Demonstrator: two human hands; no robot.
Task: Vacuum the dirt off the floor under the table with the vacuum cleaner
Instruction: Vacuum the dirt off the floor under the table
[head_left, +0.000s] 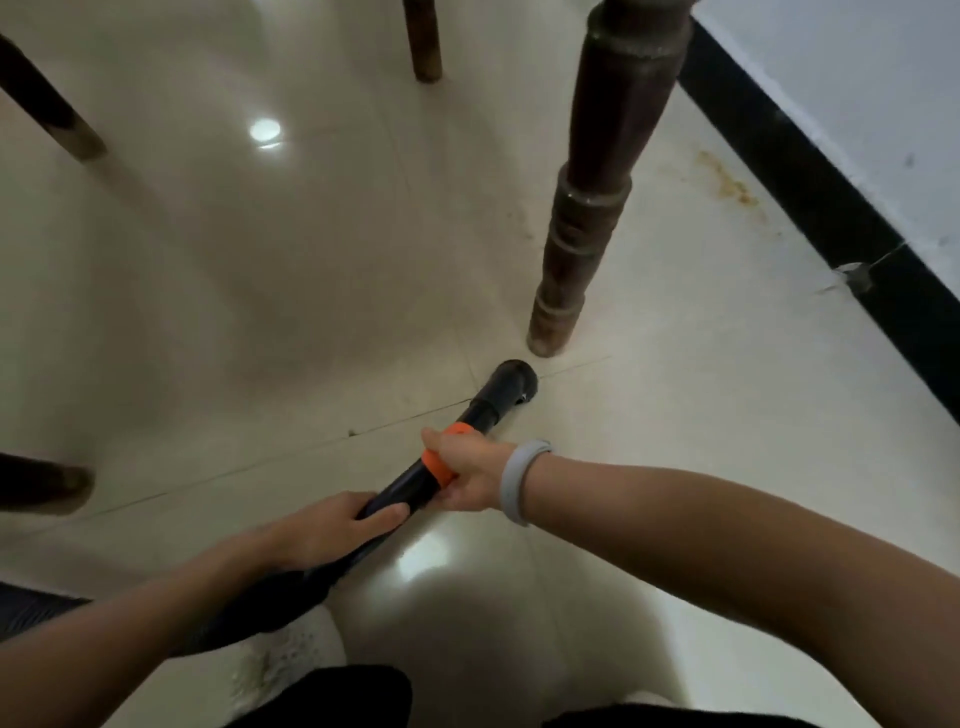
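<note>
A pale, glossy tiled floor fills most of the view, bordered at the far right by a white wall with a black baseboard. A thick, turned, dark wooden table leg is planted right of centre, and three slimmer legs are seen at the far middle, far left and near left. Brownish dirt is scattered on the tiles between the thick leg and the baseboard. A black vacuum tube with an orange collar is angled from the near left towards the thick leg, its nozzle lying just short of the leg's foot. The tube is gripped at the collar by the right hand, a grey wristband worn behind it, and lower down by the left hand, fingers curled round it.
</note>
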